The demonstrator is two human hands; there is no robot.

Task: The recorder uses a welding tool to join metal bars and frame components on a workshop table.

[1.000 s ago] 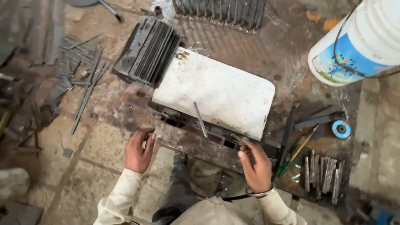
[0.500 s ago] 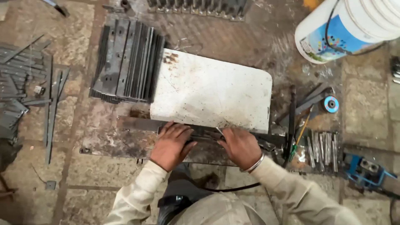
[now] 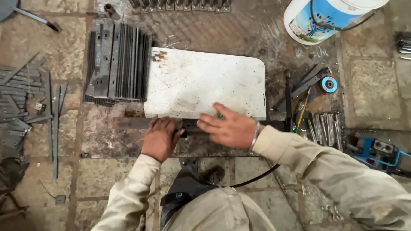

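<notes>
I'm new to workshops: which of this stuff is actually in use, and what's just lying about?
In use:
left hand
right hand
long rusty flat steel bar
speckled white metal sheet

Lying about:
stack of dark steel strips
white plastic bucket
blue grinding disc

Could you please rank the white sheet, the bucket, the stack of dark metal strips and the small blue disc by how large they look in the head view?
1. white sheet
2. stack of dark metal strips
3. bucket, cut off by the frame edge, so its rank is unsure
4. blue disc
</notes>
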